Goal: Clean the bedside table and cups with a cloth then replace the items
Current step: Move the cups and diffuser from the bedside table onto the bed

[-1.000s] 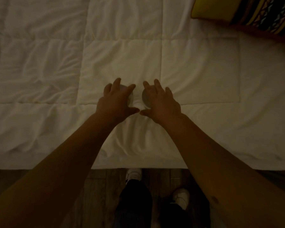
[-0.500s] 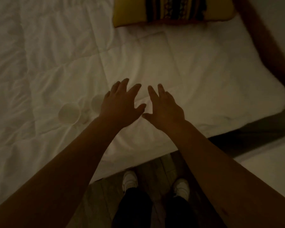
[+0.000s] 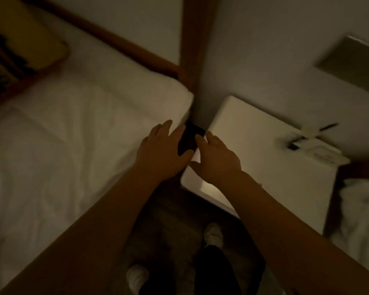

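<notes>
The white bedside table (image 3: 262,150) stands right of the bed, its top mostly bare. Some small pale items with a dark stick (image 3: 311,141) sit at its far right corner; blur hides what they are. My left hand (image 3: 162,154) hovers over the bed's corner, fingers spread and holding nothing. My right hand (image 3: 216,160) hovers over the table's near left corner, fingers relaxed and empty. No cups and no cloth are in view.
The white bed (image 3: 73,145) fills the left, with a yellow patterned cushion (image 3: 19,47) at its head and a wooden headboard (image 3: 124,45) behind. A dark gap separates bed and table. Wood floor and my white shoes (image 3: 213,232) lie below. White bedding (image 3: 362,209) sits far right.
I let go of the two cups on the bed and turned right. The cups have left the view, and both empty hands now reach toward the bedside table.
</notes>
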### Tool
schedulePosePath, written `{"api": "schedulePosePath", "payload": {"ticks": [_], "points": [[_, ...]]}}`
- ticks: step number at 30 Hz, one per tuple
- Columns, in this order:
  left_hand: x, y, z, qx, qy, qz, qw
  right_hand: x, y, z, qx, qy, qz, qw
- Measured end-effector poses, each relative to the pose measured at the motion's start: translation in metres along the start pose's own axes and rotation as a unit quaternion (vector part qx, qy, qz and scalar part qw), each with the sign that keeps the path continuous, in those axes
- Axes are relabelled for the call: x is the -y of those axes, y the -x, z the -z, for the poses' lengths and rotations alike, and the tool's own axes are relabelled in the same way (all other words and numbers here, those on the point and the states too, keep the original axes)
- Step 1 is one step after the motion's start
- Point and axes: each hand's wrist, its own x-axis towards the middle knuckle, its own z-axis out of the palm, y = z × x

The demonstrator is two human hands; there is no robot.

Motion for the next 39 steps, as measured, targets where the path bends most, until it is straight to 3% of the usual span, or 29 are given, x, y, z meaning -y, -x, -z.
{"api": "schedulePosePath", "payload": {"ticks": [9, 16, 21, 23, 26, 30, 34, 39], "points": [[-0.181, -0.08, -0.114, 0.119, -0.048, -0.148, 0.981, -0.216, 0.061, 0.008, -0.002, -0.047, -0.208, 0.977], [-0.24, -0.128, -0.172, 0.155, 0.01, -0.122, 0.98, -0.302, 0.074, 0.017, -0.067, -0.057, -0.272, 0.958], [-0.26, -0.165, -0.207, 0.159, 0.075, -0.104, 0.979, -0.35, 0.061, 0.021, -0.139, -0.028, -0.252, 0.957], [-0.265, -0.172, -0.214, 0.122, 0.137, -0.096, 0.978, -0.364, 0.051, 0.021, -0.146, 0.019, -0.24, 0.959], [-0.265, -0.183, -0.226, 0.111, 0.172, -0.113, 0.972, -0.381, 0.035, 0.021, -0.134, 0.043, -0.226, 0.964], [-0.264, -0.189, -0.232, 0.102, 0.157, -0.117, 0.975, -0.393, 0.017, 0.016, -0.069, -0.023, -0.209, 0.975], [-0.271, -0.187, -0.231, 0.094, 0.328, -0.074, 0.937, -0.399, 0.012, 0.015, -0.051, -0.025, -0.195, 0.979], [-0.269, -0.187, -0.226, 0.113, 0.405, -0.03, 0.907, -0.395, 0.007, 0.02, -0.054, -0.03, -0.171, 0.983]]}}
